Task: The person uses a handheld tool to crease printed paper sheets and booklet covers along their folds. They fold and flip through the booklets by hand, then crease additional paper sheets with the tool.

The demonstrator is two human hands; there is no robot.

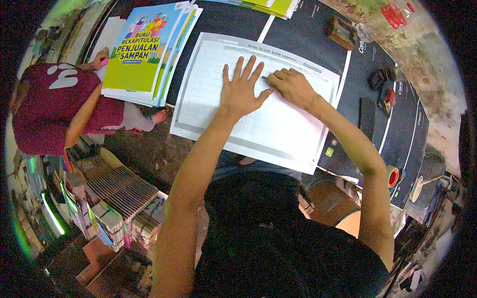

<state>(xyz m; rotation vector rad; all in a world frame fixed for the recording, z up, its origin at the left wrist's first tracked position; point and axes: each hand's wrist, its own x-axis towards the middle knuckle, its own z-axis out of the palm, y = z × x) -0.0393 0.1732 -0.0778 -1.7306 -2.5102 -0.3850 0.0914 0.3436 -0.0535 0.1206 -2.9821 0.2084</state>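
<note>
"Head view: where is the printed sheet (283, 130)?"

"Flat on the dark table (354, 87), in front of the wearer."

"And the hands?"

"Left hand (242, 92) lies open on the sheet, fingers spread. Right hand (289, 88) is curled over it, a small dark thing (265, 77) by its fingers; whether gripped, I cannot tell."

"Around the sheet?"

"Booklets (141, 54) stacked to its left, a person (54, 111) in maroon farther left, a tape roll (392, 176) to its right."

The "BUKU BESAR BANK SAMPAH" sheet (293, 126), white with grey bands and a faint printed grid, lies flat, slightly askew, on the black tabletop (221, 21).
</note>
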